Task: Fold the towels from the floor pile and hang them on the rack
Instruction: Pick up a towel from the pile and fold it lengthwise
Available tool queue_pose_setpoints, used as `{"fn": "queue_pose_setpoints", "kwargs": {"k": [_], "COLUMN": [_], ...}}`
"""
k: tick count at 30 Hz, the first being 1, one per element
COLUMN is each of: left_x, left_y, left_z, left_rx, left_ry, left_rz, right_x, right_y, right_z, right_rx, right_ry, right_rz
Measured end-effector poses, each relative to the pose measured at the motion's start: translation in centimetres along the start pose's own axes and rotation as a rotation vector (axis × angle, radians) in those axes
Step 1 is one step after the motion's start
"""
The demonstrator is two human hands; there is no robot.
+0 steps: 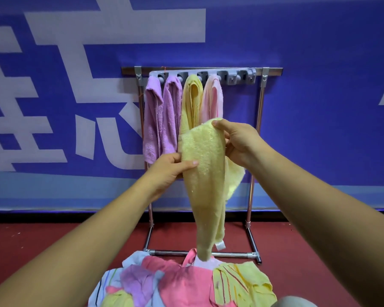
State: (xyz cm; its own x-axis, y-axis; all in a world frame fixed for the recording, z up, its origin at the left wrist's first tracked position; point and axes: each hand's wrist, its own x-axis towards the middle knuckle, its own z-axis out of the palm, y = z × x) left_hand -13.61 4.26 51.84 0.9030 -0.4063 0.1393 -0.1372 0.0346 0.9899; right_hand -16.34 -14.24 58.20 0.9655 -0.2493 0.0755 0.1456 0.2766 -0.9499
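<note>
I hold a pale yellow towel (205, 173) up in front of the rack (261, 111). My left hand (171, 168) pinches its left edge, thumb on the front. My right hand (238, 140) grips its top fold, and the towel's long end hangs down to the floor pile (182, 282). On the rack's grey clip bar (235, 77) hang two purple towels (160, 116), a yellow towel (192, 100) and a pink towel (213, 98). The bar's right clips hold nothing.
The pile of pink, yellow, purple and striped towels lies on the red floor (31, 244) just in front of the rack's base bar (231, 254). A blue banner wall (319, 85) with white characters stands right behind the rack.
</note>
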Motion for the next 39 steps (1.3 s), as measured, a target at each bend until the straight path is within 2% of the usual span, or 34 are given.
{"fn": "queue_pose_setpoints", "kwargs": {"k": [3, 6, 12, 19, 27, 31, 34, 39], "left_x": [0.2, 0.4, 0.8, 0.4, -0.1, 0.0, 0.3, 2.1], "left_y": [-0.1, 0.2, 1.6, 1.7, 0.9, -0.7, -1.4, 0.0], "left_z": [0.5, 1.6, 2.4, 1.6, 1.0, 1.4, 2.4, 2.5], "left_rx": [-0.05, -0.205, -0.448, -0.482, -0.434, -0.262, -0.341, -0.449], "left_ry": [0.006, -0.004, 0.061, 0.038, -0.034, 0.039, 0.123, 0.146], "left_rz": [0.023, -0.001, -0.02, -0.022, -0.051, -0.051, -0.026, -0.01], "right_x": [0.2, 0.3, -0.1, -1.2, -0.9, -0.8, -1.1, -1.3], "right_y": [-0.1, 0.0, 1.4, 2.9, 3.2, 2.9, 2.4, 1.3], "right_z": [-0.4, -0.9, -2.3, -2.6, -0.9, -0.3, -0.1, -1.2], "right_rx": [-0.011, 0.008, -0.118, -0.198, -0.115, 0.006, 0.099, 0.03], "right_ry": [0.019, -0.003, -0.224, -0.35, -0.158, -0.081, -0.06, 0.018], "right_rz": [0.021, 0.061, 0.192, 0.25, 0.075, 0.133, 0.195, 0.166]}}
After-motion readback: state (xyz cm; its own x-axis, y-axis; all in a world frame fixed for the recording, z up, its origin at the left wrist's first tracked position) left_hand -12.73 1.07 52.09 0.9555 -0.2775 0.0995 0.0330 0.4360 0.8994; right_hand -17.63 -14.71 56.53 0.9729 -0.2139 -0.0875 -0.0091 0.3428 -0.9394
